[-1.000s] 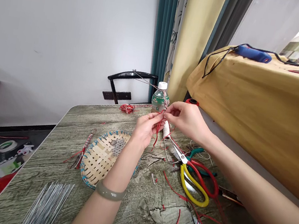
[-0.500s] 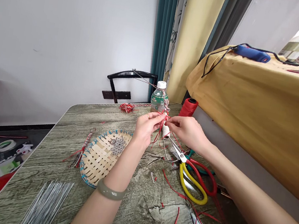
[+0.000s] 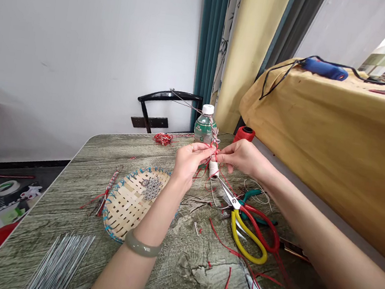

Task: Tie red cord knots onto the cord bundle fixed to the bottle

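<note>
My left hand [image 3: 190, 159], with a bangle [image 3: 143, 245] on its wrist, pinches red cord [image 3: 208, 161] in front of the bottle. Opposite it, my right hand [image 3: 239, 155] is closed with thumb and finger pressed together on the red cord too. A braided red-and-white cord [image 3: 214, 129] runs down past the bottle [image 3: 205, 126] to the fingers. Just below the fingertips lies a white thread spool [image 3: 214, 169]. The scissors [image 3: 240, 214], with one red and one yellow handle, lie with their tips near that spool. The exact knot is too small to make out.
A woven basket [image 3: 125, 207] holds small metal rings [image 3: 151, 188]. Metal wires [image 3: 60, 265] lie front left, and a braided tassel [image 3: 107, 192] sits beside the basket. Green-handled pliers [image 3: 252, 194] lie under the scissors. A red spool [image 3: 245, 134] stands behind my right hand.
My right hand has risen slightly and its wrist has turned, uncovering more of the green-handled pliers. My left hand stays almost where it was, on the cord.
</note>
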The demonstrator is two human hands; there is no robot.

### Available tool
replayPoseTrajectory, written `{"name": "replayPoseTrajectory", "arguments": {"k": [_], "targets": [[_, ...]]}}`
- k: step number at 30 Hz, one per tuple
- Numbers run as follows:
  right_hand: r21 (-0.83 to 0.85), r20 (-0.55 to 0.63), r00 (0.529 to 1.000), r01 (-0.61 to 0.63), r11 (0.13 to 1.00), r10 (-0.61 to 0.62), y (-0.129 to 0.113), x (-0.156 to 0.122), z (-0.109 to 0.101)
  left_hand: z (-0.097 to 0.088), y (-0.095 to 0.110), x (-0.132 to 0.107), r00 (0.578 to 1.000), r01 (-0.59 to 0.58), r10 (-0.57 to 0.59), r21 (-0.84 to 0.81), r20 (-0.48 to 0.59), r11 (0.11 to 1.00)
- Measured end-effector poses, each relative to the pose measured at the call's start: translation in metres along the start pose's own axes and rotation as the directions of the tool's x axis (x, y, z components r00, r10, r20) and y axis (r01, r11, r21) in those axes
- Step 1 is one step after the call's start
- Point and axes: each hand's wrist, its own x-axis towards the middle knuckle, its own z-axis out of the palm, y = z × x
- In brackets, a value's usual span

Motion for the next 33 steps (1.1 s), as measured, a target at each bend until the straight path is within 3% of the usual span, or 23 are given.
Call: {"name": "replayPoseTrajectory", "arguments": {"k": [7, 13, 17, 20, 27, 33], "targets": [[0.432, 0.015, 1.000, -0.026, 0.901, 0.021, 0.005, -0.004, 0.025, 0.000, -0.005, 0.002, 0.999, -0.034, 0.033, -0.065, -0.015, 0.997], [0.608, 0.024, 0.998, -0.066, 0.792, 0.064, 0.005, -0.006, 0.035, 0.000, -0.006, 0.002, 1.000, 0.003, 0.000, -0.108, 0.028, 0.994], [0.652, -0.012, 0.998, -0.036, 0.758, 0.057, 0.004, -0.009, 0.037, 0.000, -0.005, 0.000, 0.999, 0.031, -0.026, -0.114, 0.045, 0.993], [0.663, -0.127, 0.991, 0.051, 0.747, 0.045, 0.004, -0.015, 0.041, 0.000, -0.005, -0.001, 0.998, 0.045, -0.041, -0.114, 0.041, 0.992], [0.570, -0.445, 0.896, 0.284, 0.771, -0.001, 0.008, -0.035, 0.056, -0.003, -0.006, 0.000, 0.996, 0.084, -0.084, -0.090, 0.006, 0.992], [0.511, -0.465, 0.882, 0.336, 0.791, -0.074, 0.006, -0.054, 0.065, 0.000, -0.005, -0.002, 0.996, 0.085, -0.086, -0.061, -0.013, 0.995]]}}
